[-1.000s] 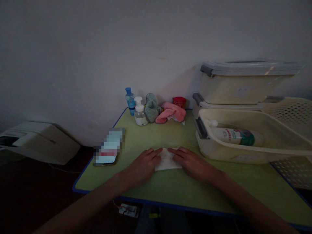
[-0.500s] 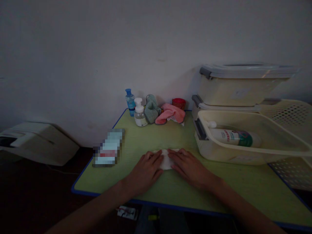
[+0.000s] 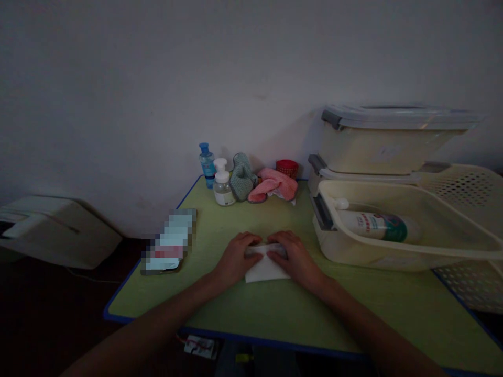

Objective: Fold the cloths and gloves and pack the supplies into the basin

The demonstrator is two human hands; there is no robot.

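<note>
A folded white sheet (image 3: pixel 267 270), tissue paper or thin cloth, I cannot tell which, lies on the green table (image 3: pixel 251 306) in front of me. My left hand (image 3: pixel 240 255) is closed on its far left part, fingers curled over and thumb pressed near the edge. On the far right part my right hand (image 3: pixel 293 256) grips in the same way, thumb pointing inward. Between the two thumbs the far edge looks slightly raised. The near part of the sheet rests flat and uncovered.
Left stands a phone (image 3: pixel 168 243) with a blurred screen. Behind are a blue bottle (image 3: pixel 207 166), a pump bottle (image 3: pixel 223 191), a green cloth (image 3: pixel 241 178), a pink cloth (image 3: pixel 275 186) and a red container (image 3: pixel 287 168). Right, an open cream bin (image 3: pixel 365 256) holds a white bottle (image 3: pixel 373 225); lidded boxes (image 3: pixel 377 149) stack behind.
My hands have gone from lying flattened on the white sheet to gripping its far edge with thumbs and fingers. More of the sheet's near part shows. The view has shifted slightly.
</note>
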